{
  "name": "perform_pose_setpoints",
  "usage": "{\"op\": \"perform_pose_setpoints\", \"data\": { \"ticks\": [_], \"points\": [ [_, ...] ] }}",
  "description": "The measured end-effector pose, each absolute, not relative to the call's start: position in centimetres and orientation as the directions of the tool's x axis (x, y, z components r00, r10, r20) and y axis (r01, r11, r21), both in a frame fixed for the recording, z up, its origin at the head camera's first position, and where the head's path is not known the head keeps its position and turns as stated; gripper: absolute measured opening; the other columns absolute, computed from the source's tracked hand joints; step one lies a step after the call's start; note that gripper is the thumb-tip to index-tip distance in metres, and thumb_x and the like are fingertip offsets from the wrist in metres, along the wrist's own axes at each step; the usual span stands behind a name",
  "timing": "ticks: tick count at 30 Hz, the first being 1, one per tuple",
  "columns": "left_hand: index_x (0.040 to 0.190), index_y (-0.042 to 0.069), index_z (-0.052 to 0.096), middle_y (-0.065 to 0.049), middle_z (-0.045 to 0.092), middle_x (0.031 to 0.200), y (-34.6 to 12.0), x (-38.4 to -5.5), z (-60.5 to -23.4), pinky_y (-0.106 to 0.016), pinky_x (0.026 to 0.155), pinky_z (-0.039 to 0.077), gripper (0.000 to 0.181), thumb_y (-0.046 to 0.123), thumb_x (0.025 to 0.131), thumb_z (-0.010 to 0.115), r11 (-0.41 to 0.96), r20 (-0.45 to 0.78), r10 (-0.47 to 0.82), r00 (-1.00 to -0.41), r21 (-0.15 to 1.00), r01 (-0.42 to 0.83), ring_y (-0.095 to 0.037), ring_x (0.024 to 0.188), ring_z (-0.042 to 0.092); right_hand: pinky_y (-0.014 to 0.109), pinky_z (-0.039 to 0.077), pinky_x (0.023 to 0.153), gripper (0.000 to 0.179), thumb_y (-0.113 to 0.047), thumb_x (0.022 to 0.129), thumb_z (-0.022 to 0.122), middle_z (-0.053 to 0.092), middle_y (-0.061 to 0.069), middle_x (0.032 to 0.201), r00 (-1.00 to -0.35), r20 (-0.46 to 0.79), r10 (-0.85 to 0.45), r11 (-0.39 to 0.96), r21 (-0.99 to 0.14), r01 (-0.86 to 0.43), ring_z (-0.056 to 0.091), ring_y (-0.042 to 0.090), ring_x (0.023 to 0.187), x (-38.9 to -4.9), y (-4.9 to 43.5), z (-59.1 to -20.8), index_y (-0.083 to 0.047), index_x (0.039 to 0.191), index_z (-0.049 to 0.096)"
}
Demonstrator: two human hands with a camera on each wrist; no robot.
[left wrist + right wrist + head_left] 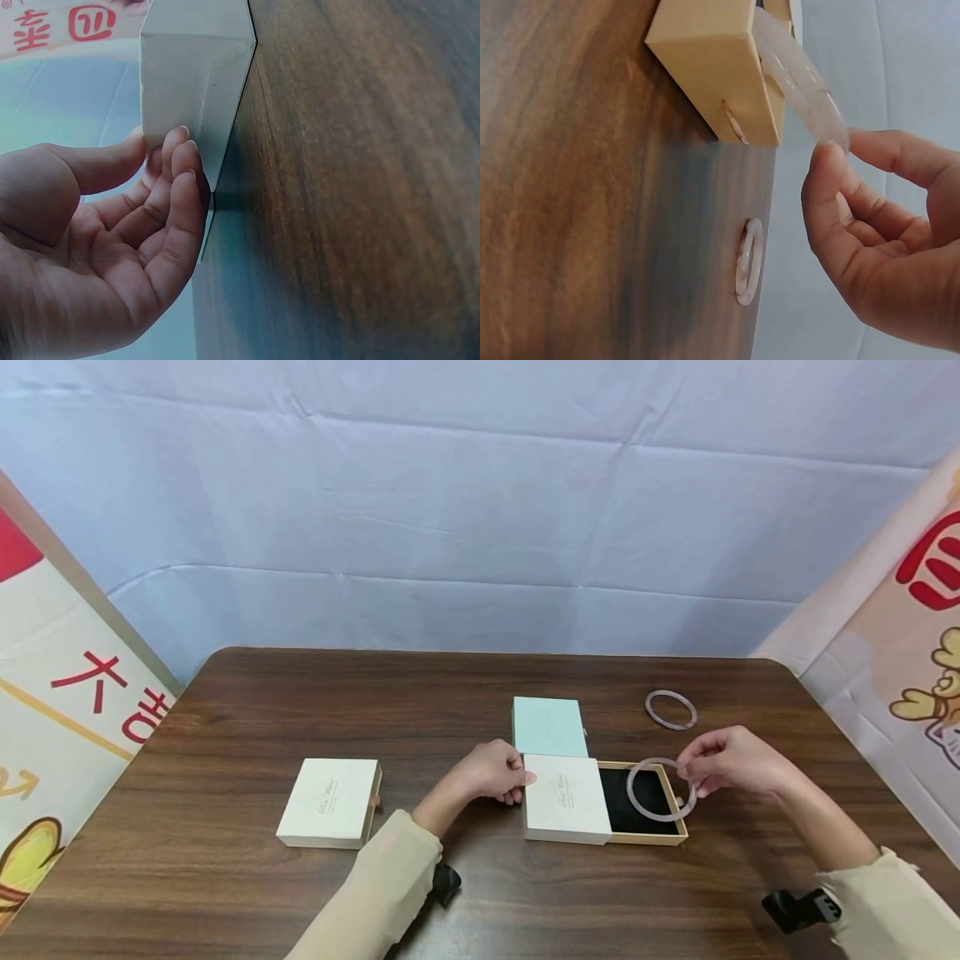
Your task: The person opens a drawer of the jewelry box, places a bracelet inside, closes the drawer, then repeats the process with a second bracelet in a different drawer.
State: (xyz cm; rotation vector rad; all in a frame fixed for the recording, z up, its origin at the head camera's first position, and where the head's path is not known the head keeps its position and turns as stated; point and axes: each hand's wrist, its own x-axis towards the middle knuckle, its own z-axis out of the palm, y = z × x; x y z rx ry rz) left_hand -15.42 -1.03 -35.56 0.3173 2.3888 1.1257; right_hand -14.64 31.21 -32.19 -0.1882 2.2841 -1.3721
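Observation:
A pale translucent bangle (636, 792) is pinched between the thumb and fingers of my right hand (738, 764), tilted over the open drawer (637, 838) of a white box. The drawer is tan with a black lining and sticks out from the right side of the white sleeve (567, 806). My left hand (491, 772) holds the sleeve's left edge, thumb on the top and bent fingers against the side (184, 82). In the right wrist view the bangle (802, 82) reaches to the drawer's rim, and its far end is hidden.
A second bangle (671, 725) lies flat on the table behind my right hand. The mint-green box (550, 727) sits directly behind the white one. Another white box (330, 802), closed, is on the left of the brown table (420, 710).

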Motion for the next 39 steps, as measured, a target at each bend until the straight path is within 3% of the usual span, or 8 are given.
{"op": "perform_pose_setpoints", "data": {
  "ticks": [15, 39],
  "points": [
    [0.064, 0.002, 0.056, -0.008, 0.062, 0.057, -1.0, -15.3, -35.5, -0.025, 0.048, 0.045, 0.029, 0.016, 0.088, 0.062, 0.631, -0.321, 0.393, -0.862, 0.776, -0.001, -0.016, 0.05, 0.058, 0.033, 0.053, 0.06, 0.025, 0.003, 0.085, 0.051, 0.058, 0.01, 0.074, -0.859, -0.336, -0.386, 0.47, -0.873, 0.13, 0.06, 0.015, 0.062, -14.2, 30.5, -32.6, 0.025, 0.099, 0.051],
    [0.064, 0.001, 0.057, -0.007, 0.06, 0.055, -1.0, -15.3, -35.5, -0.027, 0.05, 0.048, 0.028, 0.015, 0.088, 0.062, 0.626, -0.31, 0.398, -0.863, 0.78, 0.008, -0.019, 0.052, 0.06, 0.036, 0.053, 0.064, 0.024, 0.007, 0.086, 0.05, 0.061, 0.015, 0.083, -0.842, -0.291, -0.453, 0.401, -0.911, 0.1, 0.062, 0.017, 0.069, -14.2, 30.4, -33.2, 0.028, 0.099, 0.048]
  ]
}}
